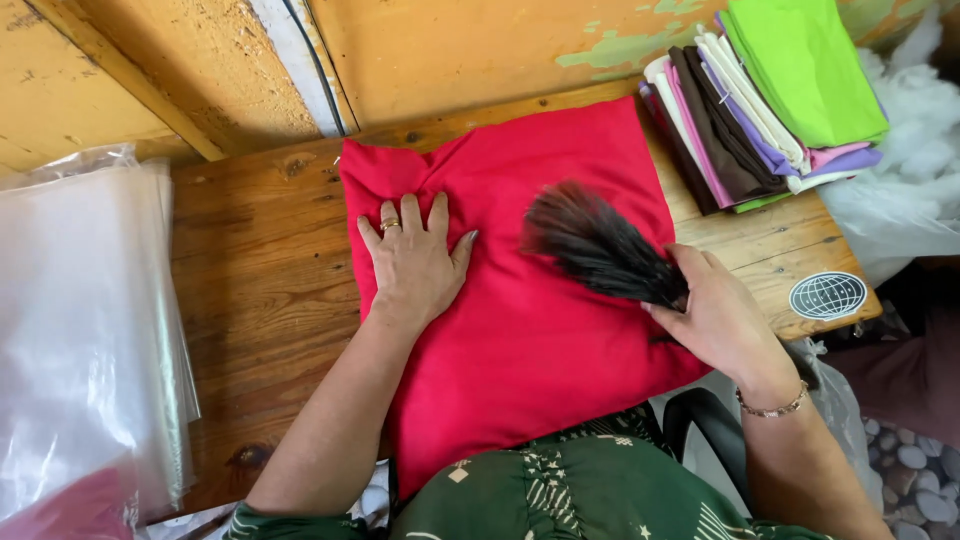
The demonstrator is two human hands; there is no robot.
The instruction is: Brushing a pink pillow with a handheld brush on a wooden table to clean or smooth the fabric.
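A red cushion [540, 330] lies flat on a wooden table [260, 270]. My left hand [415, 262] presses down on the cushion's left half, fingers spread, a ring on one finger. My right hand [718, 318] grips the handle end of a black bristle brush [595, 245]. The brush's bristles rest on the cushion's upper right part and look blurred. A bracelet sits on my right wrist.
A stack of folded fabrics [765, 105] in green, purple, white, brown and pink sits at the table's far right. Clear plastic bags [85, 330] pile up at the left. White stuffing [915, 150] lies beyond the right edge. A yellow wall [450, 50] stands behind.
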